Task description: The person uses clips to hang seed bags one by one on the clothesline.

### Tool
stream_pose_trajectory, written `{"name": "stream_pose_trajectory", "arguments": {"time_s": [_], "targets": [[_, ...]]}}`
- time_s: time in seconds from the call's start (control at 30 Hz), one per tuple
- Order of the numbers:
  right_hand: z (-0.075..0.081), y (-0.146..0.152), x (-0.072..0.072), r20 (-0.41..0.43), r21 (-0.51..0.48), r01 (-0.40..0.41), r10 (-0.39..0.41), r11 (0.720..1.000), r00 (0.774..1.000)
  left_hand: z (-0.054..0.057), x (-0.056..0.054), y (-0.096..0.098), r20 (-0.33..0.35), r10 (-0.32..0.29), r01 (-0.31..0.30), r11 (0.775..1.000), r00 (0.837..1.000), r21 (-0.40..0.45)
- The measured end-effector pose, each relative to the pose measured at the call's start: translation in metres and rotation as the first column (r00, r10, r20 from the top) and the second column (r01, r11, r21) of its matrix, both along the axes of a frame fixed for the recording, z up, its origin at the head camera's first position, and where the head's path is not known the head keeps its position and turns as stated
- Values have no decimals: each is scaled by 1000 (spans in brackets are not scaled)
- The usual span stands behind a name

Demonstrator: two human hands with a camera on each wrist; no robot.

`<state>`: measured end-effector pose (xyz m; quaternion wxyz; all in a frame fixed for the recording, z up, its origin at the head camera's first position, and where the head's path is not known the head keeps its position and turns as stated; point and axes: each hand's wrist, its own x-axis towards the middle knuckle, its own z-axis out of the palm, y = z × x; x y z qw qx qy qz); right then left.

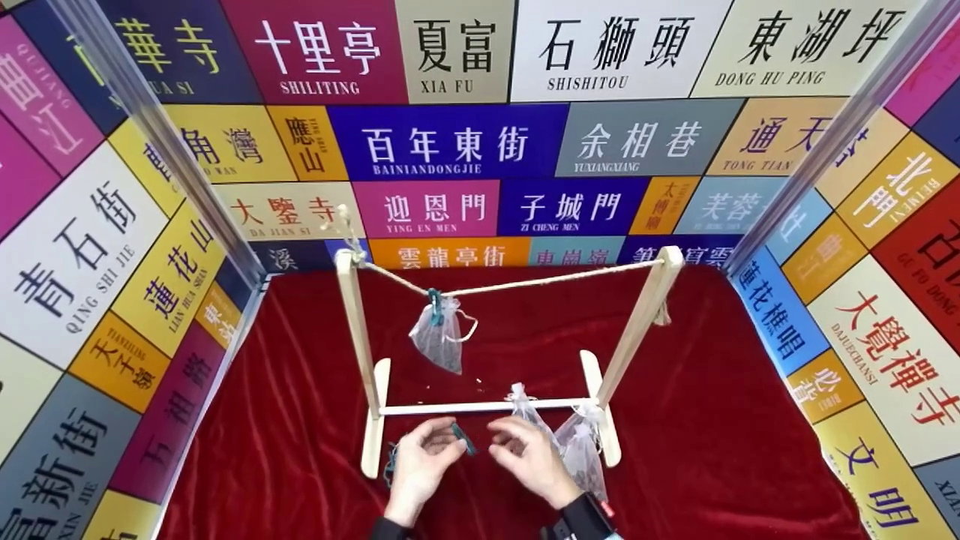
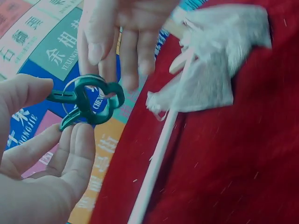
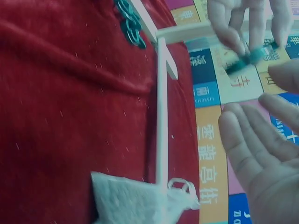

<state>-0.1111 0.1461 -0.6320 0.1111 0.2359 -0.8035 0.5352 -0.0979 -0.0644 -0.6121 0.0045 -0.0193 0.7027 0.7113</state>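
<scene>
In the left wrist view, my left hand (image 2: pixel 56 149) pinches a green plastic clip (image 2: pixel 86 99) by its handles, between thumb and fingers. The right hand (image 1: pixel 534 459) is held just to the right of the clip, its fingers loosely bent with nothing between them. Above both hands, a white mesh drawstring bag (image 1: pixel 442 343) hangs from a cord (image 1: pixel 547 282), fastened by another green clip (image 1: pixel 436 307). More mesh bags (image 1: pixel 582 454) lie by the right foot of the wooden stand (image 1: pixel 628 337), beside my right forearm.
Several green clips (image 3: pixel 130 23) lie heaped by the stand's left foot. A white lower bar (image 1: pixel 457 409) joins the two posts. Dark red cloth (image 1: pixel 712 420) covers the surface, and panels with printed signs (image 1: pixel 450 142) enclose the back and sides.
</scene>
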Motion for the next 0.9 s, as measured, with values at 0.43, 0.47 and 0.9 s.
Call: {"name": "stream_pose_trajectory", "arguments": {"time_s": [0.43, 0.47, 0.9], "targets": [[-9, 27, -34, 39, 459, 315, -373, 831, 927, -4, -2, -3, -332, 76, -188, 928, 940, -320], [-11, 27, -36, 51, 475, 312, -380, 823, 924, -5, -2, -3, -344, 73, -196, 920, 936, -338], [-26, 21, -52, 196, 512, 351, -505, 784, 840, -8, 5, -10, -412, 46, -267, 826, 910, -497]]}}
